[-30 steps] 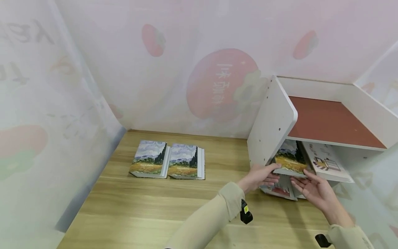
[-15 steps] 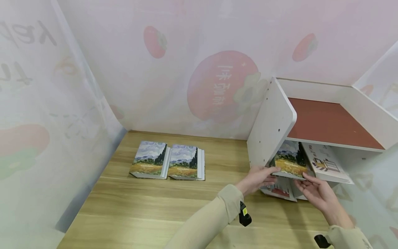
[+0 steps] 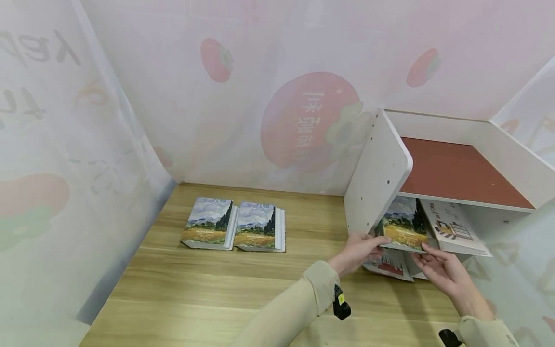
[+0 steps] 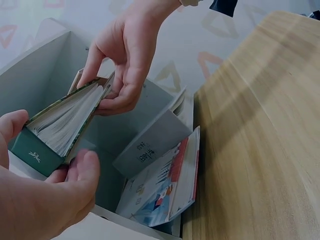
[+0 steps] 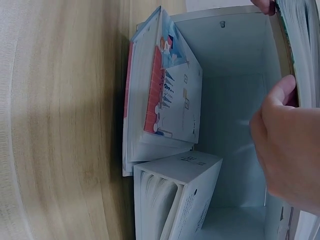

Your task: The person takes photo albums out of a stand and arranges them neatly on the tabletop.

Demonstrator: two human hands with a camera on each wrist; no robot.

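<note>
Head view: left hand & right hand are both pinching a landscape-cover book at the mouth of the white shelf, under its red-brown top. Two matching books are lying flat on the wooden table.

L wrist: fingers are curling round the book's green spine.

R wrist: thumb is pressing the page edge; illustrated book is leaning in the compartment below.
</note>
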